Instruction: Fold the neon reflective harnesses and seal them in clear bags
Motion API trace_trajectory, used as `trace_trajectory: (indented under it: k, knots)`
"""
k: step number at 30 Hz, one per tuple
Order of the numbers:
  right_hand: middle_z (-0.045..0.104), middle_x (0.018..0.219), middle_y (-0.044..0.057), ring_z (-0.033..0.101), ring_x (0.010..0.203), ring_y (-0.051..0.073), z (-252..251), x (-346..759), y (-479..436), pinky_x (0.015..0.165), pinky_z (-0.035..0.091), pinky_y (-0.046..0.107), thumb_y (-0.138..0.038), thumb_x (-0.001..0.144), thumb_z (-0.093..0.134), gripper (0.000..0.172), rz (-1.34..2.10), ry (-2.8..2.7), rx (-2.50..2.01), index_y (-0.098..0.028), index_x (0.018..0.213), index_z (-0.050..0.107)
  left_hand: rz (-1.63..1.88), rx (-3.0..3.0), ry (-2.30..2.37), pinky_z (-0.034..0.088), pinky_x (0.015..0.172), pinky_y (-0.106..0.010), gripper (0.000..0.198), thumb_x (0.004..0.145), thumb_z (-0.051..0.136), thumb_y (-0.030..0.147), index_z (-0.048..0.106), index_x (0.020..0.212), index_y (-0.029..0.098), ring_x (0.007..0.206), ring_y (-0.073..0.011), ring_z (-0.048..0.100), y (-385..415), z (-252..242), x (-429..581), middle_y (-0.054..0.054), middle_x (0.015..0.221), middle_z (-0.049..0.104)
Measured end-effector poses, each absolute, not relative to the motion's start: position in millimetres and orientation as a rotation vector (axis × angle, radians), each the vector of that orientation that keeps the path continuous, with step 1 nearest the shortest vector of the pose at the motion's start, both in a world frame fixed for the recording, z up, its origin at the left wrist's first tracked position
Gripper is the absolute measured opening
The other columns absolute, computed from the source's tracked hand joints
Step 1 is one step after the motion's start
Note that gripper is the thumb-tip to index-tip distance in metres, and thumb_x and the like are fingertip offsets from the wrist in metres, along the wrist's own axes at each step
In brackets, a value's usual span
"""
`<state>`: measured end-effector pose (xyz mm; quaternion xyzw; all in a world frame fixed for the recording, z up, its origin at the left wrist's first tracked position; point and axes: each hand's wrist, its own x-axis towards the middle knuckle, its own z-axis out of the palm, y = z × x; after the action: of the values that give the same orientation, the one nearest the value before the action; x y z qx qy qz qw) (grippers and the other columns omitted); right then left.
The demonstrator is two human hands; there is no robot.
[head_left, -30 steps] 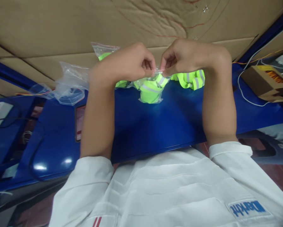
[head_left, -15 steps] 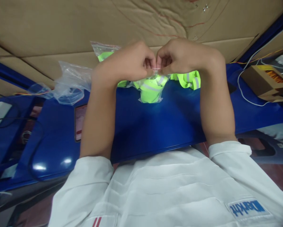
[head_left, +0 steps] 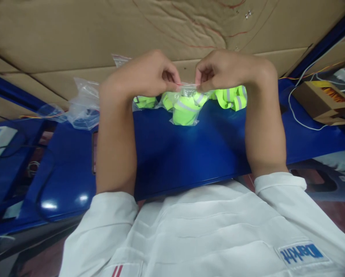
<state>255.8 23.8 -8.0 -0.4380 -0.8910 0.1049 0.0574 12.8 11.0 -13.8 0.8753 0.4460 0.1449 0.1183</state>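
**Item 1. Clear bag** (head_left: 186, 109): small, transparent, and stuffed with a neon-yellow piece banded in grey reflective tape. It stands on its bottom near the far edge of the worktop (head_left: 189, 154), about midway along that edge. Its top strip (head_left: 188, 84) is lifted and pulled level.

**Item 2. Left hand** (head_left: 145, 77): closed in a thumb-and-finger pinch on the left end of the top strip, forearm resting on the worktop.

**Item 3. Right hand** (head_left: 227, 69): closed in a matching pinch on the right end of the strip.

**Change noted:** half a second ago the two pinches sat almost knuckle to knuckle at the middle of the strip. Now they are apart, with a bare stretch of strip showing taut between them. The bag has not shifted on the worktop. Judged: the pinches are working along the strip, not lifting the bag.

**Item 4. Loose neon-yellow pieces** (head_left: 231, 97): unbagged, just right of the bag at the far edge. Another (head_left: 145, 102) lies just to its left.

**Item 5. Empty clear bags** (head_left: 84, 105): crumpled in a heap at the far left corner.

**Item 6. Cardboard sheet** (head_left: 74, 38): rises behind the far edge.

**Item 7. Small cardboard box** (head_left: 324, 100): open and well off to the right, with a white cable (head_left: 297, 119) beside it.
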Motion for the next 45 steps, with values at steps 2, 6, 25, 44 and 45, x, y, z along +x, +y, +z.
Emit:
trace_trajectory:
  k: [2,6,25,44,45]
  knots:
    - [0.075,0.09,-0.001,0.063,0.073,0.011,-7,253,21,0.059,0.036,0.023,-0.024,0.089,0.08,0.018,0.293,-2.696,-1.354,-0.021,0.106,0.079,0.445,2.581,1.277,0.039,0.064,-0.024,0.012,0.089,0.079,0.023,0.083,0.096,0.014,0.064,-0.0112,0.06,10,-13,15,-0.001,0.074,0.072]
    - [0.078,0.095,0.0,0.065,0.078,0.011,-8,246,17,0.064,0.04,0.023,-0.009,0.087,0.073,0.022,0.297,-2.74,-1.188,-0.017,0.106,0.079,0.399,2.6,1.271,0.037,0.065,-0.023,0.013,0.09,0.074,0.019,0.082,0.099,0.013,0.064,-0.0089,0.057,7,-14,24,0.0,0.073,0.07]
    - [0.076,0.091,0.001,0.062,0.074,0.011,-14,245,23,0.061,0.037,0.024,-0.014,0.086,0.075,0.017,0.384,-2.706,-1.176,-0.016,0.103,0.078,0.394,2.551,1.298,0.045,0.071,-0.027,0.027,0.084,0.07,0.039,0.08,0.1,0.021,0.079,-0.018,0.066,11,-10,6,-0.005,0.092,0.08]
    - [0.073,0.091,-0.001,0.056,0.077,0.013,-17,240,20,0.069,0.039,0.025,-0.018,0.089,0.067,0.011,0.235,-2.676,-1.053,-0.022,0.096,0.073,0.593,2.626,1.2,0.046,0.078,-0.029,0.02,0.082,0.068,0.026,0.081,0.096,0.021,0.08,-0.0189,0.067,9,-18,25,-0.002,0.084,0.076]
    - [0.074,0.092,-0.001,0.057,0.077,0.014,-17,240,20,0.07,0.039,0.025,-0.019,0.088,0.066,0.012,0.227,-2.683,-1.04,-0.022,0.096,0.074,0.605,2.619,1.191,0.046,0.077,-0.029,0.019,0.082,0.07,0.027,0.081,0.095,0.02,0.08,-0.0195,0.067,10,-19,25,-0.002,0.083,0.075]
